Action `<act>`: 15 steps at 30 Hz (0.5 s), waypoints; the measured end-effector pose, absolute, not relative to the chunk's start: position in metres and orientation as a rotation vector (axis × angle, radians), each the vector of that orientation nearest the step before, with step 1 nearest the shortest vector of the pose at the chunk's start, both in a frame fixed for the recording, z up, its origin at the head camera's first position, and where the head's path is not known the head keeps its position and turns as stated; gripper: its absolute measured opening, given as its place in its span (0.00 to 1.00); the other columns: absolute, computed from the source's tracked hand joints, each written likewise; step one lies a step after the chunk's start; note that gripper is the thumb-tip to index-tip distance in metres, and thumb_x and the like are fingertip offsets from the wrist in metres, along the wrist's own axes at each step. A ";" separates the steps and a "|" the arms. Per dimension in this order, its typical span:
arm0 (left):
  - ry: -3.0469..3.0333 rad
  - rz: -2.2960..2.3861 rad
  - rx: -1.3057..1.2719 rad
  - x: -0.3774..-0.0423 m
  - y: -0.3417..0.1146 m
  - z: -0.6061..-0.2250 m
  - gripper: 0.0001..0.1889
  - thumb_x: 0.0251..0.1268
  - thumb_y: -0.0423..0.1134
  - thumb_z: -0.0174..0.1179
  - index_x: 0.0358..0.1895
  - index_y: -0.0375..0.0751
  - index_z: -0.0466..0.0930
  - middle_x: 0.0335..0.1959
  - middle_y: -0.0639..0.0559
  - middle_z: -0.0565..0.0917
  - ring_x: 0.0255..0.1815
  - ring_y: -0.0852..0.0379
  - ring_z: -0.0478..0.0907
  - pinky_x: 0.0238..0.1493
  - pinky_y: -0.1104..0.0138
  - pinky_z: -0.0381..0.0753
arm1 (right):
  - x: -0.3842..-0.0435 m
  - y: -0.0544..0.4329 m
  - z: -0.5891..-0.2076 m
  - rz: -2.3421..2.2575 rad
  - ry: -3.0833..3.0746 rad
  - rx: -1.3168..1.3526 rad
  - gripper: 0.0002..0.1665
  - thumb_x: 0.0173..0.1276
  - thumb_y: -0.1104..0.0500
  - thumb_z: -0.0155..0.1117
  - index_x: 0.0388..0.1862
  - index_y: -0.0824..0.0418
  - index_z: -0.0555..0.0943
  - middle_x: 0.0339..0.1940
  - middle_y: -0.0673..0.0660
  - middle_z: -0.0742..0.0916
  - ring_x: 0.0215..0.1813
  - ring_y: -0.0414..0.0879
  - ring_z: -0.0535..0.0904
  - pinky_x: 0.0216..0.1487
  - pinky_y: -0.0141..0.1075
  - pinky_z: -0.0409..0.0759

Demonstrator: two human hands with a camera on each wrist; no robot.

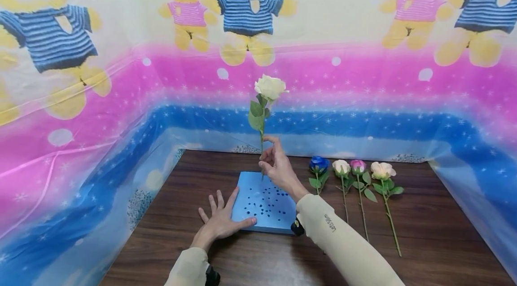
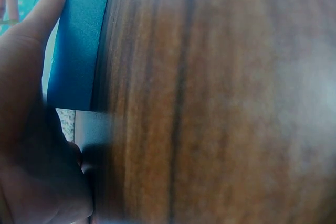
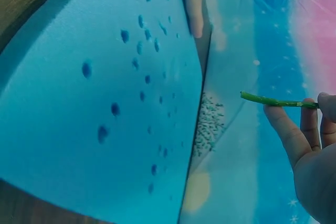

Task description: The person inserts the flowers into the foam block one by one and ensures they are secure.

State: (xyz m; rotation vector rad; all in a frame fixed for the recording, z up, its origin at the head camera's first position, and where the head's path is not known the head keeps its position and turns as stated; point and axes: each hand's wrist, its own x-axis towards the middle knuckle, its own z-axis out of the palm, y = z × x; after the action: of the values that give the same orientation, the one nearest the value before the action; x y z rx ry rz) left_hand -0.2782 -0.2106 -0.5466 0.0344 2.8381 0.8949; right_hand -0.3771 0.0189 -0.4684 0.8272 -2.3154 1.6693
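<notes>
My right hand (image 1: 277, 165) pinches the stem of a white artificial rose (image 1: 270, 87), held upright above a blue foam block (image 1: 252, 196) dotted with dark holes. In the right wrist view, the cut end of the green stem (image 3: 278, 102) sticks out past my fingers, apart from the block. My left hand (image 1: 222, 221) rests at the block's left side with fingers spread, its thumb on the block's near edge. The left wrist view shows that thumb (image 2: 44, 11) against the block's side (image 2: 79, 45).
Right of the block, a blue rose (image 1: 319, 164), a cream rose (image 1: 341, 168), a pink rose (image 1: 358, 167) and a peach rose (image 1: 383, 170) lie on the dark wooden table (image 1: 161, 232). A bear-printed cloth (image 1: 323, 70) hangs around the table's back and sides.
</notes>
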 end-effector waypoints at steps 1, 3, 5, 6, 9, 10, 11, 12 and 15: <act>2.839 0.893 0.035 -0.278 -0.211 -0.547 0.65 0.60 0.84 0.66 0.95 0.65 0.44 0.91 0.27 0.31 0.90 0.22 0.21 0.76 0.17 0.20 | -0.377 0.018 -0.470 1.667 -2.319 0.827 0.42 0.84 0.70 0.64 0.85 0.41 0.61 0.49 0.56 0.83 0.45 0.50 0.85 0.42 0.46 0.88; 2.837 0.896 0.034 -0.278 -0.211 -0.547 0.65 0.60 0.84 0.66 0.95 0.65 0.44 0.91 0.27 0.31 0.90 0.22 0.21 0.76 0.17 0.20 | -0.378 0.016 -0.474 1.651 -2.331 0.824 0.42 0.85 0.70 0.64 0.85 0.41 0.60 0.49 0.56 0.84 0.45 0.49 0.85 0.41 0.45 0.88; 2.833 0.899 0.033 -0.278 -0.212 -0.547 0.65 0.60 0.84 0.66 0.95 0.65 0.44 0.91 0.27 0.31 0.90 0.22 0.21 0.75 0.17 0.20 | -0.378 0.014 -0.476 1.647 -2.337 0.821 0.42 0.85 0.70 0.64 0.84 0.40 0.61 0.49 0.56 0.84 0.45 0.49 0.85 0.42 0.46 0.87; 2.831 0.902 0.032 -0.278 -0.212 -0.547 0.65 0.60 0.84 0.66 0.95 0.65 0.44 0.92 0.27 0.30 0.90 0.22 0.21 0.75 0.17 0.20 | -0.378 0.013 -0.477 1.644 -2.341 0.822 0.42 0.85 0.70 0.64 0.84 0.39 0.61 0.49 0.56 0.84 0.45 0.49 0.85 0.42 0.46 0.87; 2.827 0.907 0.031 -0.279 -0.212 -0.548 0.65 0.60 0.84 0.66 0.95 0.66 0.43 0.92 0.27 0.30 0.90 0.22 0.21 0.75 0.17 0.19 | -0.377 0.010 -0.479 1.652 -2.344 0.829 0.42 0.85 0.70 0.64 0.84 0.39 0.61 0.50 0.56 0.84 0.45 0.49 0.85 0.43 0.46 0.87; 2.827 0.908 0.032 -0.279 -0.212 -0.548 0.65 0.60 0.84 0.66 0.95 0.66 0.43 0.92 0.27 0.30 0.90 0.22 0.21 0.75 0.17 0.19 | -0.377 0.010 -0.479 1.656 -2.345 0.831 0.41 0.85 0.69 0.64 0.84 0.40 0.61 0.50 0.56 0.84 0.45 0.49 0.85 0.43 0.46 0.87; 2.829 0.906 0.033 -0.279 -0.212 -0.548 0.65 0.60 0.84 0.66 0.95 0.66 0.43 0.91 0.27 0.30 0.90 0.22 0.21 0.75 0.17 0.19 | -0.377 0.009 -0.480 1.657 -2.345 0.834 0.41 0.85 0.69 0.63 0.85 0.42 0.61 0.50 0.56 0.84 0.45 0.50 0.85 0.43 0.45 0.87; 2.831 0.904 0.034 -0.279 -0.212 -0.548 0.65 0.60 0.84 0.66 0.95 0.67 0.43 0.91 0.27 0.30 0.90 0.22 0.21 0.75 0.17 0.20 | -0.377 0.008 -0.481 1.658 -2.348 0.835 0.40 0.86 0.69 0.63 0.85 0.43 0.60 0.50 0.56 0.84 0.44 0.50 0.85 0.43 0.45 0.87; 2.837 0.896 0.033 -0.279 -0.212 -0.548 0.65 0.60 0.85 0.65 0.95 0.67 0.43 0.92 0.27 0.31 0.90 0.22 0.21 0.76 0.17 0.20 | -0.376 0.005 -0.484 1.655 -2.357 0.830 0.41 0.86 0.69 0.63 0.85 0.44 0.60 0.50 0.55 0.84 0.43 0.50 0.84 0.42 0.44 0.87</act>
State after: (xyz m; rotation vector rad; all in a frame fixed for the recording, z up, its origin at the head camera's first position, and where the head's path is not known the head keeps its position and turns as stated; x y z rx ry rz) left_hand -0.2789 -0.2119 -0.5480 0.0330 2.8372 0.8963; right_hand -0.3761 0.0052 -0.4844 0.8301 -2.3568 1.6547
